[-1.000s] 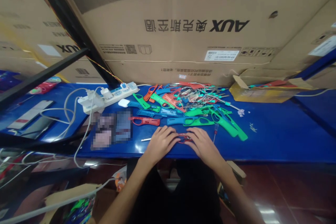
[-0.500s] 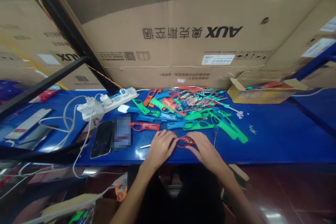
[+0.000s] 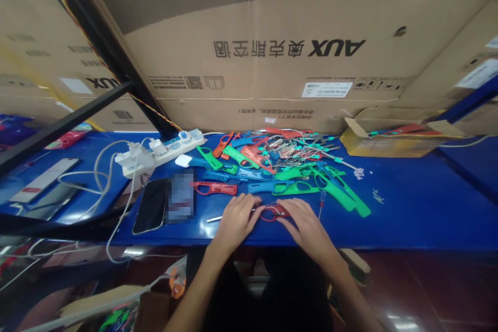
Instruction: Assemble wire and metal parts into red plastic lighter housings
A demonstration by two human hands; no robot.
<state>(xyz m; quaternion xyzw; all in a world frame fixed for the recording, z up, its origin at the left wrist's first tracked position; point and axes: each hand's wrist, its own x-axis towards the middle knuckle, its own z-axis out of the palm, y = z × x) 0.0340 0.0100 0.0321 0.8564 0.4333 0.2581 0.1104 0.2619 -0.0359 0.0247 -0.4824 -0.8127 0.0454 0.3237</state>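
Note:
In the head view, a red lighter casing [image 3: 278, 211] with a trigger loop and thin pale wires lies at the front of the blue table. My right hand [image 3: 301, 218] is closed on its right end, fingers over the top and thumb below. My left hand [image 3: 239, 218] is closed at its left end, by the loop. A thin metal rod [image 3: 213, 219] sticks out to the left from under my left hand; its join with the casing is hidden. A small screwdriver [image 3: 322, 203] lies just right of my right hand.
Behind my hands is a pile of red, green and blue lighter casings [image 3: 260, 185] with wired metal parts. A phone [image 3: 151, 206] and a power strip [image 3: 171, 149] are at left. An open carton [image 3: 385, 148] stands at back right, before a large cardboard box [image 3: 249, 21].
The camera view has shifted slightly. My hands stay at the red casing with nearly the same grip, and a bit more of the metal rod shows beside my left fingers.

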